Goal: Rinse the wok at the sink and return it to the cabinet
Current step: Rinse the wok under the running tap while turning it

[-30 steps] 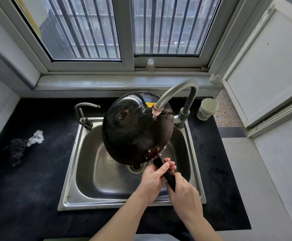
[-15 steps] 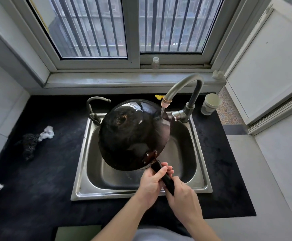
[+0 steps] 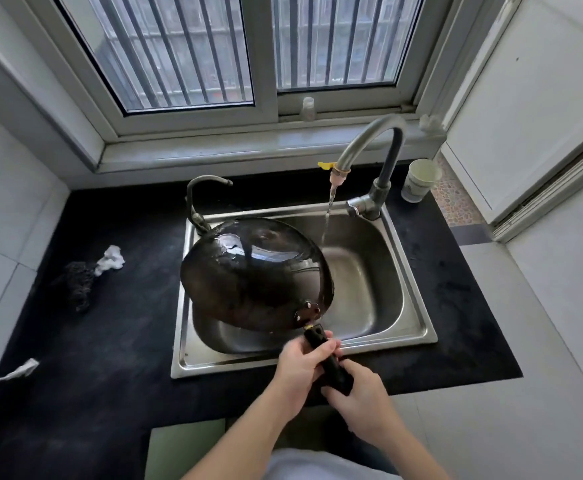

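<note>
A black wok hangs bottom-up over the left half of the steel sink, its wet underside facing me. Its black handle points toward me. My left hand grips the handle close to the bowl, and my right hand grips the handle's end. A thin stream of water runs from the curved faucet into the basin just right of the wok's rim, apart from it.
A second small tap stands at the sink's back left corner, close to the wok's rim. A paper cup sits right of the faucet. On the black counter at left lie a dark scrubber and a white scrap.
The wok has swung down and left, away from the faucet's spout, and now lies lower over the sink. Both hands kept their grip on the handle.
</note>
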Available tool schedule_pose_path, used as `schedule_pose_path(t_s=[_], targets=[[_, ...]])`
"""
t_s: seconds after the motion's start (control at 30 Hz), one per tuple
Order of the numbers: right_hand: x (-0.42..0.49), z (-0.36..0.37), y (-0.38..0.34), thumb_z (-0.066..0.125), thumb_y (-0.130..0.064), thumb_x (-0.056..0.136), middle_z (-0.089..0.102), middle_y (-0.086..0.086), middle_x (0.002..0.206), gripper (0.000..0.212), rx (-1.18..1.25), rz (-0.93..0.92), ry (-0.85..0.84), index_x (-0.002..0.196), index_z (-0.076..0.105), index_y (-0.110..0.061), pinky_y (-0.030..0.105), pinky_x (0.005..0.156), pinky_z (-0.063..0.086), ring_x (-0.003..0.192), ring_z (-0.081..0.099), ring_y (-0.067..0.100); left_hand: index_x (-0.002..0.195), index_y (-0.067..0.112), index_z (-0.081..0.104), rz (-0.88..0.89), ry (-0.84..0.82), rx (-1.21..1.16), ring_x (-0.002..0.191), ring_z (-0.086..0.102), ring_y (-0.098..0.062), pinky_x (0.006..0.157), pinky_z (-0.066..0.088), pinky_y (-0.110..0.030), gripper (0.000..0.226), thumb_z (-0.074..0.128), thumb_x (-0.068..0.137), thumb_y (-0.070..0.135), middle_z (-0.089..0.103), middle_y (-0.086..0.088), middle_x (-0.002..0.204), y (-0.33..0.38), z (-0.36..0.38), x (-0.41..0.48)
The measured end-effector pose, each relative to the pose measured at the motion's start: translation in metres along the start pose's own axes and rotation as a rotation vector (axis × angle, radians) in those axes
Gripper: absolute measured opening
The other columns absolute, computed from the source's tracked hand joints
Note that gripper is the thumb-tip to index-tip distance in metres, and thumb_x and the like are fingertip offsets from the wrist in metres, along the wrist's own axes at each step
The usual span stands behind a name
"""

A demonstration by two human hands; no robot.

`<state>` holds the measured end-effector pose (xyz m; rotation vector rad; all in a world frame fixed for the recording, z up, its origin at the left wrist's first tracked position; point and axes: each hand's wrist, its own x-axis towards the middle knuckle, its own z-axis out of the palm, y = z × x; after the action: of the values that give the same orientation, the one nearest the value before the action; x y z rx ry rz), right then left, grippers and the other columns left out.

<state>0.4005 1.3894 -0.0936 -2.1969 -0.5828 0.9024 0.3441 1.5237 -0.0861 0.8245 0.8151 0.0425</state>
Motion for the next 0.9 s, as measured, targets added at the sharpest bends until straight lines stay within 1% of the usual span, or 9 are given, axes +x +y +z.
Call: schedule_pose_path(t_s=[0.07,0.17,0.3,0.43,0.57,0.67,0.77,0.83,0.9], targets=[[-0.004,0.003,-0.007,0.074,-0.021,0.08,0.071,-0.006,0.067,0.01,0.116,0.027,-0.052,0.089,0.07,-0.023,0.026,0.059,0.056,0.061,0.066,0.008,0.118,0.002,0.063,-0.02,-0.025,-0.047,0.106,0.068,-0.027,0.1,0.052,-0.041,0.026,0.061,0.092,0.003,0.071,-0.017,0.11,-0.002,-0.004,-0.003],[-0.01,0.002,-0.014,0.07,-0.005,0.086,0.055,-0.003,0.047,0.005,0.4,0.075,-0.142,0.087,0.065,-0.004,0.019,0.035,0.037,0.032,0.046,0.007,0.123,0.0,0.063,-0.076,-0.106,-0.173,0.115,0.065,-0.025,0.102,0.048,-0.037,0.031,0.057,0.094,0.005,0.069,-0.014,0.121,0.001,-0.004,-0.007],[-0.016,-0.004,-0.011,0.071,-0.011,0.085,0.043,0.01,0.047,0.027,0.655,0.145,-0.238,0.095,0.056,0.008,0.02,0.031,0.027,0.03,0.031,0.016,0.124,0.003,0.066,-0.15,-0.2,-0.162,0.116,0.062,-0.019,0.094,0.051,-0.032,0.032,0.054,0.096,0.014,0.069,-0.007,0.124,0.007,-0.004,-0.007],[-0.018,-0.009,-0.01,0.071,-0.011,0.09,0.04,0.007,0.05,0.023,0.746,0.179,-0.309,0.097,0.055,0.003,0.021,0.031,0.029,0.034,0.032,0.014,0.117,0.003,0.068,-0.149,-0.193,-0.137,0.102,0.063,-0.017,0.093,0.052,-0.033,0.026,0.057,0.095,0.012,0.068,-0.007,0.112,0.006,0.003,-0.002],[-0.015,-0.019,-0.017,0.071,-0.025,0.091,0.056,0.006,0.058,0.028,0.599,0.181,-0.329,0.099,0.059,-0.001,0.026,0.036,0.042,0.04,0.046,0.016,0.115,0.0,0.067,-0.082,-0.127,-0.101,0.098,0.065,-0.019,0.093,0.053,-0.034,0.024,0.058,0.094,0.007,0.07,-0.01,0.104,0.0,0.003,0.0],[-0.01,-0.014,-0.018,0.068,-0.032,0.092,0.07,0.005,0.082,0.024,0.396,0.252,-0.233,0.105,0.064,-0.013,0.04,0.064,0.063,0.063,0.067,0.019,0.107,0.0,0.07,-0.043,-0.071,-0.061,0.093,0.065,-0.02,0.09,0.053,-0.034,0.018,0.06,0.093,0.007,0.069,-0.011,0.098,-0.003,0.003,0.001],[-0.012,0.001,-0.017,0.056,-0.05,0.094,0.069,-0.002,0.093,0.028,0.046,0.186,-0.013,0.112,0.055,-0.029,0.045,0.077,0.059,0.082,0.067,0.018,0.104,-0.002,0.069,0.0,-0.02,-0.029,0.091,0.066,-0.022,0.09,0.053,-0.034,0.017,0.061,0.092,0.008,0.068,-0.013,0.093,-0.004,0.003,0.004],[-0.015,0.006,-0.021,0.045,-0.054,0.098,0.069,-0.005,0.097,0.026,-0.202,0.1,0.065,0.108,0.048,-0.031,0.038,0.075,0.055,0.088,0.067,0.019,0.105,-0.004,0.069,0.024,-0.008,-0.021,0.091,0.066,-0.024,0.094,0.052,-0.038,0.019,0.061,0.092,0.008,0.068,-0.015,0.092,-0.004,0.002,0.005],[-0.013,0.008,-0.023,0.043,-0.053,0.099,0.069,-0.005,0.095,0.027,-0.234,0.057,0.079,0.105,0.05,-0.028,0.033,0.074,0.055,0.086,0.067,0.015,0.105,-0.003,0.069,0.033,0.018,0.011,0.091,0.067,-0.023,0.096,0.051,-0.04,0.018,0.062,0.092,0.008,0.07,-0.014,0.092,-0.006,-0.001,0.005]])
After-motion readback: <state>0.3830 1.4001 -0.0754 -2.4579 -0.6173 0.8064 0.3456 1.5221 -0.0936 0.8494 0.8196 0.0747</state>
